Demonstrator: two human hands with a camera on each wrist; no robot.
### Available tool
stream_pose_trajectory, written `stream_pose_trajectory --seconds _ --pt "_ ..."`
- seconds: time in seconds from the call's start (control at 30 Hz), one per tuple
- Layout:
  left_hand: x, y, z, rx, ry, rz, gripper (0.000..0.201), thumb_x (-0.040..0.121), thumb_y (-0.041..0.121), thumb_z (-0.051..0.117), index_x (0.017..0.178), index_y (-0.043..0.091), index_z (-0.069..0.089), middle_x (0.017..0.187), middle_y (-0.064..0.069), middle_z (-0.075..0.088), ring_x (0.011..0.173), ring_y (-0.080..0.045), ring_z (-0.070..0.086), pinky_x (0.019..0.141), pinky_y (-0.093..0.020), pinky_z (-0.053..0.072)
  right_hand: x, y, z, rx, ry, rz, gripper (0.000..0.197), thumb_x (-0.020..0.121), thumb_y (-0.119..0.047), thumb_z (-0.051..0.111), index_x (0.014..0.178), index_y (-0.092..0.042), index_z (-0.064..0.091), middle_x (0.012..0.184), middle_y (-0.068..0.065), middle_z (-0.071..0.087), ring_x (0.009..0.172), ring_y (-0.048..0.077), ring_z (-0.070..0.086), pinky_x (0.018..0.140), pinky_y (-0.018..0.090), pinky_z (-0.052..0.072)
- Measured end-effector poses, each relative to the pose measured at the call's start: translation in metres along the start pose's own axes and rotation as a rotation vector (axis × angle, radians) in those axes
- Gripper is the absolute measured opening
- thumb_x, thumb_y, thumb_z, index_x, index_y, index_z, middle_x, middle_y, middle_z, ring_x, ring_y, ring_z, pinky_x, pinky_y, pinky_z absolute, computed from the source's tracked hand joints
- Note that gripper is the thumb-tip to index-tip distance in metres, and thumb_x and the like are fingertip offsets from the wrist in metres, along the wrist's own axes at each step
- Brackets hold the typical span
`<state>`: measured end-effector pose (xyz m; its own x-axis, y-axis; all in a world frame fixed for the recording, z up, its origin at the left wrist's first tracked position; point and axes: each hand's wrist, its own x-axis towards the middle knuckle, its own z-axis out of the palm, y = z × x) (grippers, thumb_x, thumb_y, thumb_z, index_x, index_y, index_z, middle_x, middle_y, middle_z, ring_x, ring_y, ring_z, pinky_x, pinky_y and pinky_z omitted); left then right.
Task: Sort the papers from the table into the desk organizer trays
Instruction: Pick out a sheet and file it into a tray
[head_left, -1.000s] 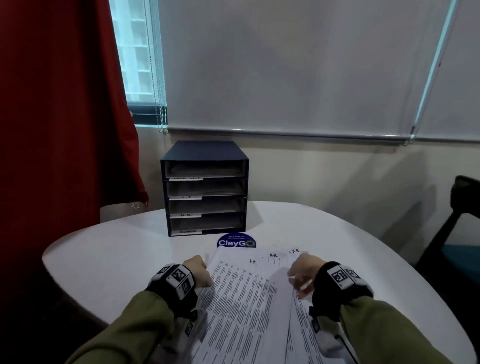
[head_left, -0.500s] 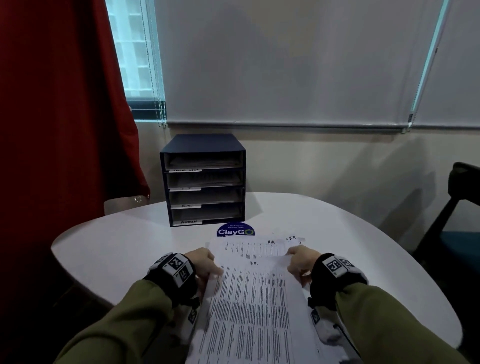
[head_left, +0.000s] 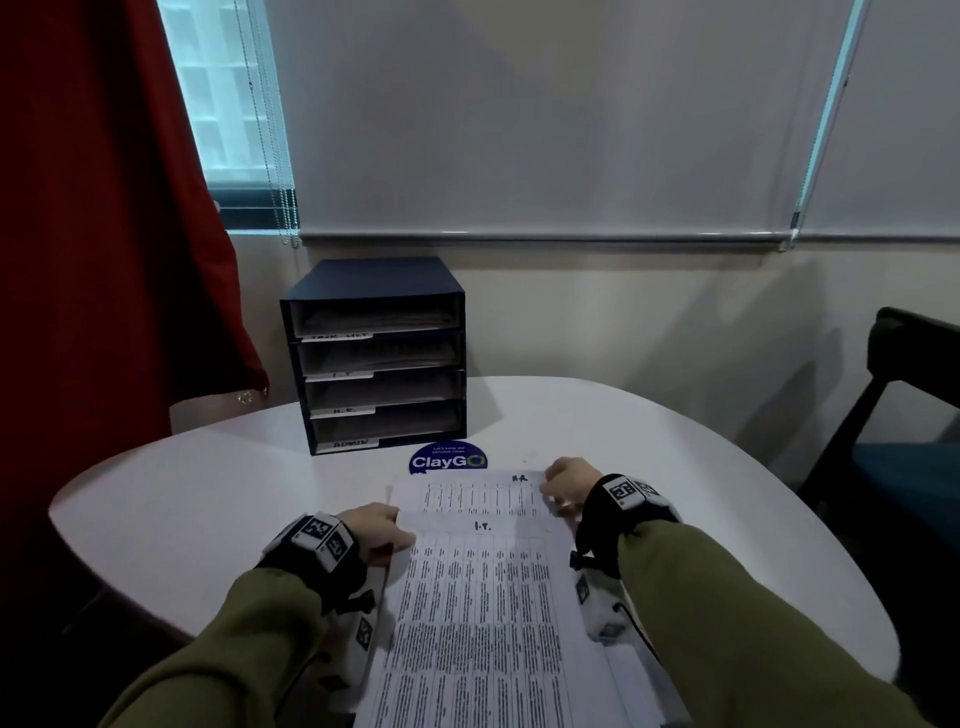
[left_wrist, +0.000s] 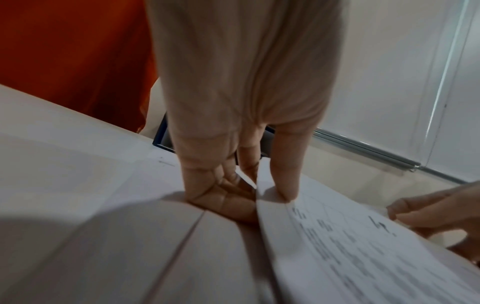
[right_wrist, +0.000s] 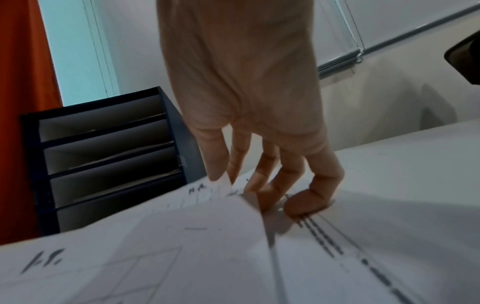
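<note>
Top sheet marked I.T. (head_left: 483, 597): your left hand (head_left: 376, 530) pinches its left edge; your right hand (head_left: 569, 483) pinches the H.R. sheet (head_left: 467, 496) below, near the tabletop's (head_left: 182, 493) front edge.

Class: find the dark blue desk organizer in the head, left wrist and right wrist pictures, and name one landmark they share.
Head: the desk organizer stands left of centre at the table's far edge.
Left wrist: only slivers of it show behind the left hand, mid-frame.
Right wrist: it fills the left middle, left of the right hand.
Shared landmark: the sheet marked I.T..
</note>
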<state>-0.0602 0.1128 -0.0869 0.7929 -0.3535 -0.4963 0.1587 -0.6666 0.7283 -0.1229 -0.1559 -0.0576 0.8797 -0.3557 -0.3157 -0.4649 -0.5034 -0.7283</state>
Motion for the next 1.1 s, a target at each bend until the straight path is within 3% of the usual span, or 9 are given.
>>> stream_pose_trajectory --seconds 0.03,0.1,0.23,0.33,0.5,0.67,0.8,1.0,1.1 --pt "-0.002 0.001 0.000 -0.010 -0.003 0.007 0.006 0.088 0.004 0.060 0.092 0.008 0.061 0.082 -0.009 0.059 0.077 -0.021 0.056 0.084 -0.038 0.051 0.003 0.002 0.002 -0.007 0.035 -0.016 0.016 0.081 0.000 0.056 0.093 -0.011 0.059 0.069 0.008 0.058 0.072 0.032 0.067 0.054 0.031 0.049" --pt "-0.009 0.003 0.004 -0.032 0.016 0.023 0.004 0.089 0.003 0.058 0.092 0.006 0.059 0.073 -0.006 0.055 0.063 -0.016 0.053 0.069 -0.030 0.048 0.007 0.006 0.005 -0.023 0.111 -0.073 0.017 0.082 -0.003 0.057 0.073 -0.017 0.053 0.070 0.007 0.059 0.074 0.032 0.065 0.058 0.031 0.049" --pt "-0.017 0.007 0.003 -0.034 0.126 0.127 0.004 0.089 0.006 0.059 0.087 0.007 0.056 0.066 -0.006 0.052 0.041 -0.008 0.049 0.040 -0.016 0.039 0.005 0.015 -0.006 -0.028 0.078 -0.150 0.026 0.089 -0.010 0.059 0.068 -0.019 0.048 0.065 0.002 0.058 0.063 0.019 0.056 0.048 0.018 0.038" --pt "-0.020 0.013 -0.005 -0.014 0.230 0.211 0.009 0.086 0.006 0.063 0.081 0.007 0.056 0.075 -0.007 0.057 0.056 -0.013 0.053 0.044 -0.017 0.044 0.001 0.023 -0.023 -0.010 -0.020 -0.122 0.022 0.090 -0.011 0.060 0.071 -0.016 0.051 0.069 0.002 0.061 0.065 0.013 0.060 0.051 0.018 0.039" --pt "-0.021 0.016 0.001 -0.013 0.216 0.144 0.020 0.085 0.002 0.063 0.069 0.009 0.053 0.062 -0.005 0.053 0.044 -0.011 0.049 0.040 -0.017 0.039 -0.010 0.029 -0.026 -0.025 -0.129 -0.117 0.020 0.087 -0.015 0.064 0.071 -0.020 0.053 0.068 -0.003 0.059 0.066 0.010 0.056 0.052 0.018 0.040" --pt "-0.015 0.001 0.002 0.021 0.236 0.068 0.024 0.076 0.002 0.070 0.064 0.010 0.052 0.059 -0.008 0.054 0.048 -0.017 0.048 0.046 -0.016 0.038 -0.017 0.037 -0.017 -0.048 -0.257 -0.041 0.018 0.079 -0.011 0.068 0.066 -0.016 0.057 0.068 0.014 0.056 0.066 0.028 0.053 0.051 0.029 0.047" --pt "-0.016 -0.005 0.001 0.091 0.250 0.064 0.027 0.071 -0.001 0.070 0.063 0.014 0.049 0.071 -0.008 0.053 0.068 -0.020 0.052 0.061 -0.024 0.044 -0.018 0.031 -0.020 0.049 -0.230 0.057 0.014 0.087 0.001 0.053 0.084 -0.011 0.061 0.072 0.012 0.059 0.058 0.021 0.058 0.051 0.027 0.049" --pt "-0.016 -0.006 0.002 0.130 0.219 0.094 0.029 0.074 -0.005 0.070 0.073 0.014 0.048 0.085 -0.010 0.057 0.084 -0.023 0.055 0.072 -0.031 0.049 -0.012 0.021 -0.009 0.057 -0.117 0.093 0.047 0.089 -0.004 0.050 0.136 -0.002 0.045 0.084 0.005 0.051 0.070 0.019 0.053 0.036 0.017 0.049" --pt "-0.017 -0.006 0.003 0.115 0.194 0.104 0.027 0.076 -0.009 0.067 0.080 0.013 0.052 0.085 -0.006 0.059 0.088 -0.025 0.056 0.065 -0.026 0.051 -0.008 0.015 -0.006 -0.271 -0.002 0.057 0.050 0.086 -0.001 0.050 0.135 -0.006 0.049 0.118 0.015 0.052 0.097 0.031 0.060 0.072 0.030 0.060"
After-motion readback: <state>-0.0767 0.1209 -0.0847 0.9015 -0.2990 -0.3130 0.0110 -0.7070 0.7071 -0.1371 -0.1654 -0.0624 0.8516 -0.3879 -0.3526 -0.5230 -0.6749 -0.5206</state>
